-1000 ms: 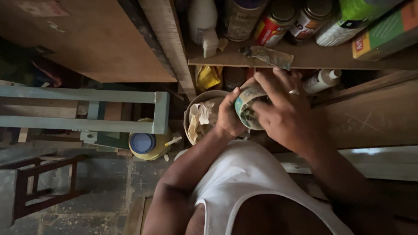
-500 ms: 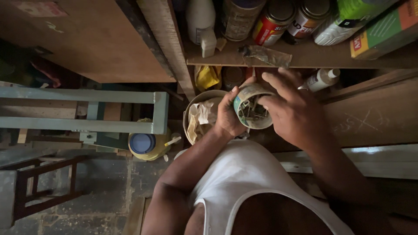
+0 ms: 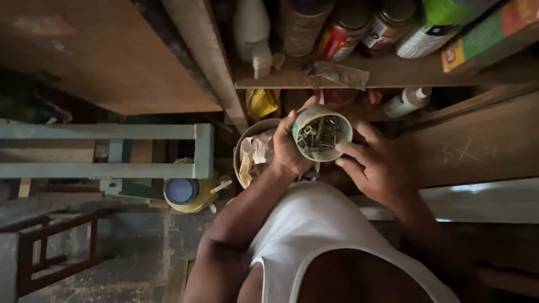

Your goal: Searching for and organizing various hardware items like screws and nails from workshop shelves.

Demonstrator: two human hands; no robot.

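One small round container (image 3: pixel 321 134) full of nails sits near the centre of the view, just above the person's chest. Two hands work at it. The left hand (image 3: pixel 289 147) is curled closed around the container's wall at its nine o'clock side and holds it up. The right hand (image 3: pixel 377 166) lies at the container's four o'clock, half open, its fingertips (image 3: pixel 341 149) touching the rim; it grips nothing of its own.

One larger round tin (image 3: pixel 247 147) with crumpled paper inside stands just at nine o'clock of the left hand. One yellow jug with a blue cap (image 3: pixel 188 193) rests on the floor at eight o'clock, well apart. On the shelf (image 3: pixel 393 70) at twelve o'clock stand two white bottles, three cans and one green box; a further small white bottle (image 3: pixel 409 101) lies under it at two o'clock.
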